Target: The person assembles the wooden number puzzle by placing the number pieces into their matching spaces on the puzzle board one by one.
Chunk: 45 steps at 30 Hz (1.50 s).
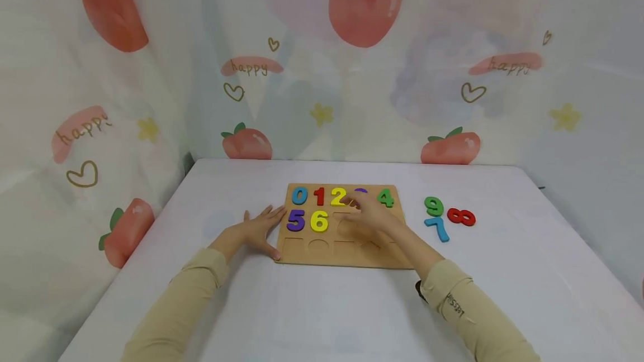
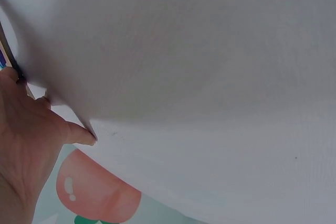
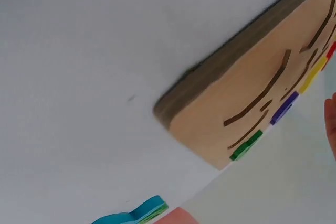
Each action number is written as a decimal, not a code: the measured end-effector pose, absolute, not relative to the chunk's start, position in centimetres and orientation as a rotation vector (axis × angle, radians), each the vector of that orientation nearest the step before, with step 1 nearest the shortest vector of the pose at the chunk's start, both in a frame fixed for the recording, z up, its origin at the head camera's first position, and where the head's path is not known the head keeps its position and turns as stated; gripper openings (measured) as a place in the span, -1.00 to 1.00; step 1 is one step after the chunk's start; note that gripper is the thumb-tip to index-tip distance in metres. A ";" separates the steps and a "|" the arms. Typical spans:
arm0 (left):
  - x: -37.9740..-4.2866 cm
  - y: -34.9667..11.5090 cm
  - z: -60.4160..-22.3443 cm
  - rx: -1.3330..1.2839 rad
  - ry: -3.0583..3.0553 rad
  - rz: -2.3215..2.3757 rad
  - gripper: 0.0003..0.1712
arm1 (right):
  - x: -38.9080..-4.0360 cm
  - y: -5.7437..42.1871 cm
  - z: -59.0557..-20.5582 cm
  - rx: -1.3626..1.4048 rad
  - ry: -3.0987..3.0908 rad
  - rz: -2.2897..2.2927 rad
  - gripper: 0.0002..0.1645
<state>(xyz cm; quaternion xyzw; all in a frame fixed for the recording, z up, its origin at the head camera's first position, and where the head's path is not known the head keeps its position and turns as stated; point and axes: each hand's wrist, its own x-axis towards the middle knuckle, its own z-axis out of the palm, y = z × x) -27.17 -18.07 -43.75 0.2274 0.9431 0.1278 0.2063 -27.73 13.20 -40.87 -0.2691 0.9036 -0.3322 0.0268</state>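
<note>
A wooden number board [image 1: 302,260] lies on the white table. My left hand [image 1: 259,232] rests at its left edge with fingers spread, thumb by the near corner. My right hand [image 1: 371,211] is over the board, fingers loosely bent, with nothing seen in its grasp. It partly covers the purple 3 [image 1: 360,190]. Beside it sit the yellow 2 [image 1: 338,196] and green 4 [image 1: 386,198]. Farther left are the blue 0 [image 1: 299,195], red 1 [image 1: 319,196], purple 5 [image 1: 296,220] and yellow 6 [image 1: 319,221]. Some recesses are hidden beneath the right hand.
Right of the board, a green 9 [image 1: 434,206], a blue 7 [image 1: 439,229] and a red 8 [image 1: 461,217] lie loose on the tabletop [image 1: 352,317]. A patterned curtain [image 1: 302,71] surrounds the table's back and sides.
</note>
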 end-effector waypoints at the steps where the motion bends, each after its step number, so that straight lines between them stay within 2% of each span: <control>1: -27.1 -18.2 -43.7 0.630 2.628 0.356 0.43 | -27.8 13.5 -40.8 -0.836 2.797 -1.036 -0.56; 4: -27.0 -18.5 -43.9 0.638 2.620 0.351 0.44 | -28.1 14.6 -40.8 -0.871 2.815 -1.054 -0.58; 20: -26.7 -18.4 -44.2 0.628 2.621 0.347 0.43 | -27.2 21.9 -40.0 -0.692 3.000 -1.043 -0.66; 31: -26.4 -18.0 -43.7 0.607 2.614 0.338 0.43 | -25.6 27.3 -39.7 -0.492 3.063 -0.929 -0.65; 39: -26.8 -18.1 -43.9 0.608 2.620 0.330 0.43 | -25.0 29.5 -40.0 -0.370 3.037 -0.904 -0.71; 45: -27.4 -18.0 -43.8 0.621 2.623 0.338 0.42 | -24.7 31.0 -40.4 -0.223 3.013 -0.828 -0.66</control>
